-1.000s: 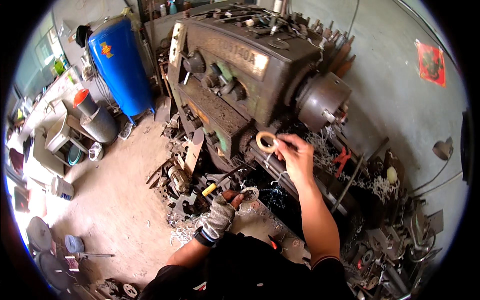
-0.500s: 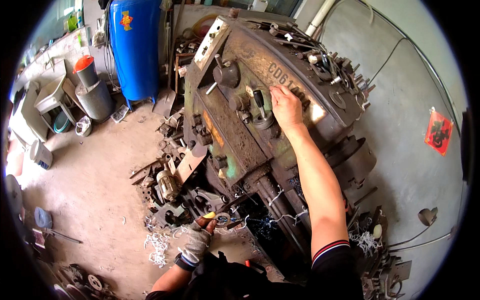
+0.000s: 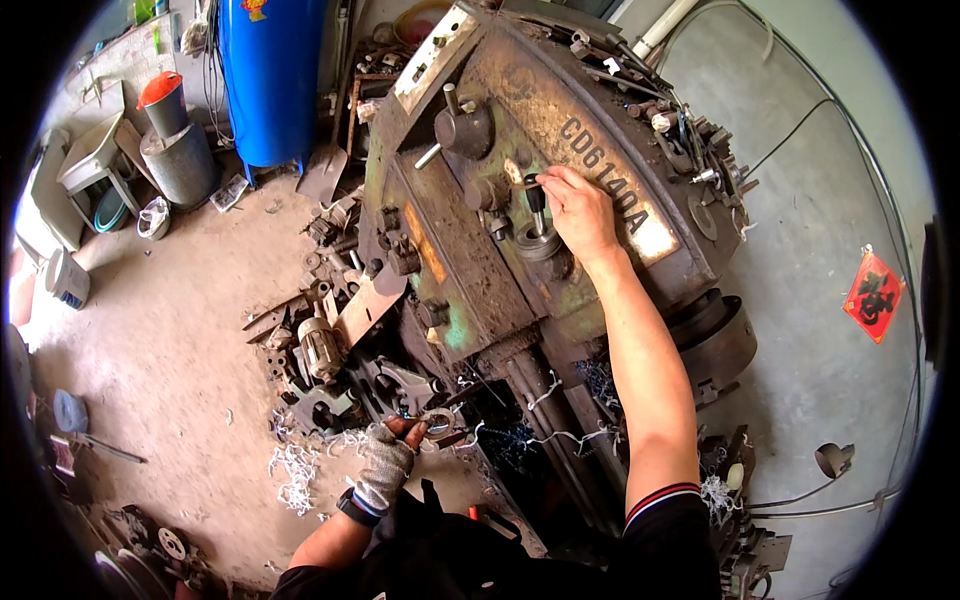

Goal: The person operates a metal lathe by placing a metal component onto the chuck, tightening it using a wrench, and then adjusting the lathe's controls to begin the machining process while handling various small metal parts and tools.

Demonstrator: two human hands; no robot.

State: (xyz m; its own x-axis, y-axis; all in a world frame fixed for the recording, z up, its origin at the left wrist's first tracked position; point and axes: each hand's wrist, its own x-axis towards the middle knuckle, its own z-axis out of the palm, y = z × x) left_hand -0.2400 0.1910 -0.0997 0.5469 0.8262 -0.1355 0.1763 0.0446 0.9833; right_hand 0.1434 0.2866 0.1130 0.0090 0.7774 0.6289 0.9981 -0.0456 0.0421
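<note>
Right hand (image 3: 582, 217), bare: raised to the front of the machine (image 3: 480, 270), fingertips at the top of a black-knobbed lever (image 3: 536, 205); grip narrow, though whether it closes on the knob or on something beside it cannot be told. Lever: upright on a round hub, set in the machine's front face, below the left end of the pale plate (image 3: 610, 160). Left hand (image 3: 387, 468), in a grey glove with bare fingertips: low, beyond the machine's lower edge; grip closed on the near edge of one flat ring (image 3: 447, 430), held above the floor (image 3: 170, 330). Dark band (image 3: 357, 507): on the left wrist. Chuck (image 3: 720, 345), one: at the machine's right end. Loose tools (image 3: 685, 140), several: along the machine's top edge. Motor (image 3: 319, 348), one: on the floor off the machine's left corner, among metal parts (image 3: 325, 408). White shavings (image 3: 293, 470): on the floor, left of the glove. Tank (image 3: 268, 85), blue: standing on the floor, beyond the machine's far left corner. Shovel (image 3: 322, 175): blade down, just beside the tank.
</note>
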